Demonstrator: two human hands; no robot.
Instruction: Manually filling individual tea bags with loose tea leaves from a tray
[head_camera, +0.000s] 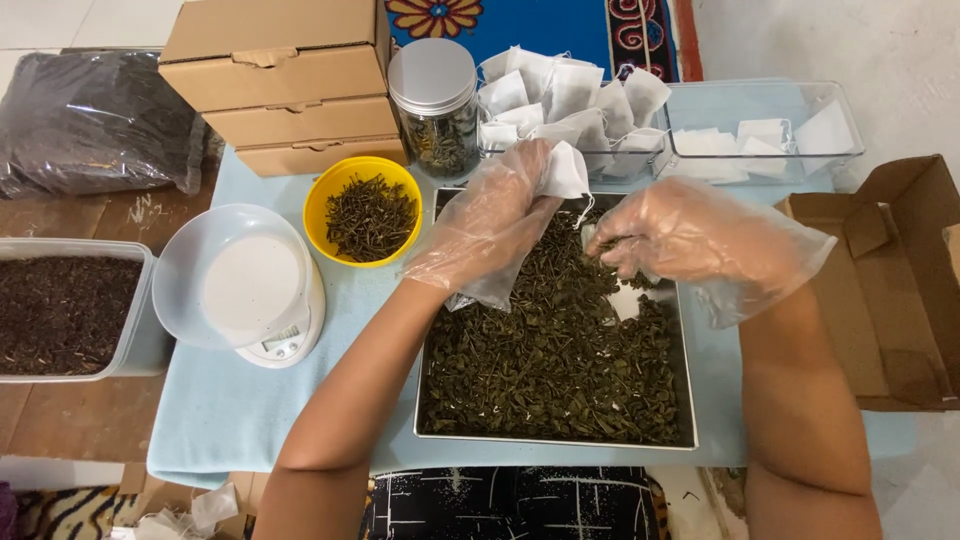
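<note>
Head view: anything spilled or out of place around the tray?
Nothing stands out. The dried leaves sit inside the metal tray and yellow bowl; left hand holds a white bag, right hand pinches leaves.

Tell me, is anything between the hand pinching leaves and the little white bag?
Nothing visible. The right hand pinches leaves over the metal tray, beside the white bag held by the left hand.

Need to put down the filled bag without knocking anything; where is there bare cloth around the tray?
Bare blue cloth lies in front of the scale, left of the tray. A narrow strip runs between the tray and the open carton. Behind the tray it is crowded: yellow bowl, jar and clear bins stand close together.
</note>
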